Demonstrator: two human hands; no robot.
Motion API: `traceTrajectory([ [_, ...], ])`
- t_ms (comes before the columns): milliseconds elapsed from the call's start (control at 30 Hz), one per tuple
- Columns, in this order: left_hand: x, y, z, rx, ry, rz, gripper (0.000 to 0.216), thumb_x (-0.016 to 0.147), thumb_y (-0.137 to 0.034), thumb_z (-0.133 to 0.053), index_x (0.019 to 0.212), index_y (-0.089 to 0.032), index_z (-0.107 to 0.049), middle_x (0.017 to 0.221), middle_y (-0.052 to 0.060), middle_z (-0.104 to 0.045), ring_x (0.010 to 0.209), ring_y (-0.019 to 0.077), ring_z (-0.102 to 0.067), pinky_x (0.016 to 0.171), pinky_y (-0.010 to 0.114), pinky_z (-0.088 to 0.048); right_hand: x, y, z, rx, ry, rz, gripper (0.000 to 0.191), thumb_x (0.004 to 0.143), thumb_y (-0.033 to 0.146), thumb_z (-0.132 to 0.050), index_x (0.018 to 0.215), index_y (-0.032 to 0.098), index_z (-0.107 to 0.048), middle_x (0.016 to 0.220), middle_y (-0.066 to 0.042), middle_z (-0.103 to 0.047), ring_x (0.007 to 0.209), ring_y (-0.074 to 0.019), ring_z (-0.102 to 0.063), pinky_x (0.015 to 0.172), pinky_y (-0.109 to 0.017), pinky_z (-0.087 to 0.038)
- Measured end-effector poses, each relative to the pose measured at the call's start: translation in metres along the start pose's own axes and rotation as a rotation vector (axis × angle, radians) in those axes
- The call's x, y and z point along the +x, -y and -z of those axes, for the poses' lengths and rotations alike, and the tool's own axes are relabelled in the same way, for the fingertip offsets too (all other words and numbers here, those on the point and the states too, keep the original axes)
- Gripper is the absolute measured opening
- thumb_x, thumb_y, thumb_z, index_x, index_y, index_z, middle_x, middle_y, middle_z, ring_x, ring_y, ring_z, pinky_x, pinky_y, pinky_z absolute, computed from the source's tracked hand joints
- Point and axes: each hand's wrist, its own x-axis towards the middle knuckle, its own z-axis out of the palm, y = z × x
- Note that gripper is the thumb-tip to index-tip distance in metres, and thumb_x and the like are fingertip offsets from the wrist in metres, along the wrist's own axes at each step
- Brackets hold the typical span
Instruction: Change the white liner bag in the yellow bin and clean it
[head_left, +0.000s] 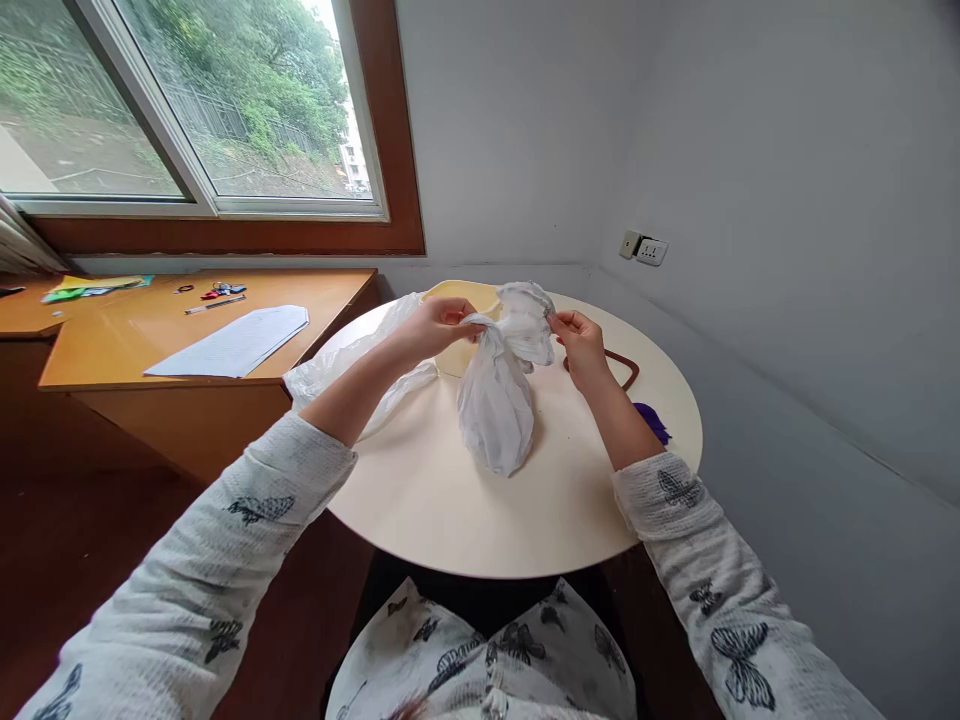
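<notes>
Above the round cream table [450, 520] hangs a thin white cloth or bag [496, 410], bunched at its middle, with a full lower part drooping toward the tabletop. My left hand [442, 328] is closed in a pinch on its gathered neck. On the other side, my right hand [581, 345] pinches the edge of its upper, ruffled end. Whether the piece is fabric or plastic I cannot tell. Behind it lies a pale yellow thing [454, 362], partly covered by my left hand and the white piece.
A clear plastic bag [330, 368] spreads over the table's left side. Right of it are a brown frame-like loop [630, 372] and a purple piece [652, 422], both partly behind my right arm. The wooden desk [330, 290] at left bears papers [232, 342] and a pen [215, 304].
</notes>
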Motion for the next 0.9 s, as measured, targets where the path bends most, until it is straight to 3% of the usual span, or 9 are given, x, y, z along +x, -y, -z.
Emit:
traceTrajectory([
  [100, 0.001, -0.002, -0.003, 0.036, -0.031, -0.042, 0.015, 0.073, -0.031, -0.063, 0.074, -0.016, -0.063, 0.08, 0.004, -0.066, 0.082, 0.0158, -0.06, 0.078, 0.03, -0.041, -0.004, 0.01, -0.004, -0.098, -0.165, 0.12, 0.017, 0.071, 0.029, -0.06, 0.085, 0.019, -0.057, 0.089, -0.003, -0.06, 0.083, -0.0134, -0.056, 0.08, -0.03, -0.044],
  [167, 0.004, -0.003, -0.005, 0.085, -0.042, -0.056, 0.016, 0.073, -0.032, -0.062, 0.076, -0.016, -0.063, 0.081, 0.004, -0.065, 0.082, 0.0161, -0.06, 0.077, 0.03, -0.042, -0.008, 0.021, -0.008, -0.149, -0.17, 0.216, 0.014, 0.073, 0.026, -0.055, 0.085, 0.019, -0.057, 0.091, -0.003, -0.06, 0.085, -0.0137, -0.055, 0.081, -0.03, -0.044],
  [233, 0.006, -0.005, -0.006, 0.142, -0.023, -0.066, 0.017, 0.073, -0.032, -0.061, 0.076, -0.016, -0.063, 0.077, 0.003, -0.065, 0.078, 0.0157, -0.059, 0.073, 0.029, -0.042, -0.011, 0.033, -0.014, -0.188, -0.061, 0.259, 0.01, 0.075, 0.026, -0.053, 0.082, 0.02, -0.057, 0.088, -0.003, -0.06, 0.083, -0.014, -0.056, 0.08, -0.03, -0.044],
  [400, 0.013, -0.018, -0.006, 0.384, -0.016, -0.128, 0.014, 0.069, -0.028, -0.059, 0.068, -0.015, -0.06, 0.063, -0.001, -0.056, 0.062, 0.0116, -0.049, 0.06, 0.025, -0.036, -0.021, 0.056, -0.031, -0.239, 0.411, 0.211, 0.022, 0.074, 0.029, -0.058, 0.094, 0.02, -0.06, 0.091, -0.003, -0.062, 0.084, -0.0156, -0.057, 0.076, -0.03, -0.046],
  [533, 0.019, -0.034, -0.004, 0.532, -0.015, -0.183, 0.01, 0.065, -0.025, -0.059, 0.066, -0.015, -0.06, 0.059, -0.002, -0.051, 0.058, 0.0105, -0.042, 0.056, 0.025, -0.031, -0.025, 0.061, -0.037, -0.272, 0.615, 0.149, 0.03, 0.071, 0.03, -0.062, 0.099, 0.019, -0.059, 0.095, -0.003, -0.062, 0.085, -0.0167, -0.056, 0.073, -0.029, -0.045],
  [667, 0.025, -0.051, -0.001, 0.602, 0.023, -0.174, 0.011, 0.063, -0.023, -0.059, 0.069, -0.015, -0.062, 0.059, -0.001, -0.051, 0.058, 0.0111, -0.043, 0.055, 0.025, -0.03, -0.023, 0.061, -0.034, -0.326, 0.646, 0.067, 0.023, 0.073, 0.033, -0.059, 0.088, 0.017, -0.061, 0.086, -0.002, -0.063, 0.079, -0.0179, -0.056, 0.066, -0.028, -0.042],
  [900, 0.033, -0.077, 0.016, 0.654, 0.189, -0.088, 0.024, 0.062, -0.024, -0.064, 0.085, -0.017, -0.066, 0.06, 0.0, -0.052, 0.059, 0.013, -0.049, 0.058, 0.026, -0.032, -0.017, 0.072, -0.022, -0.429, 0.664, 0.102, 0.021, 0.076, 0.037, -0.052, 0.073, 0.017, -0.059, 0.077, 0.0, -0.057, 0.071, -0.0144, -0.049, 0.062, -0.026, -0.035],
])
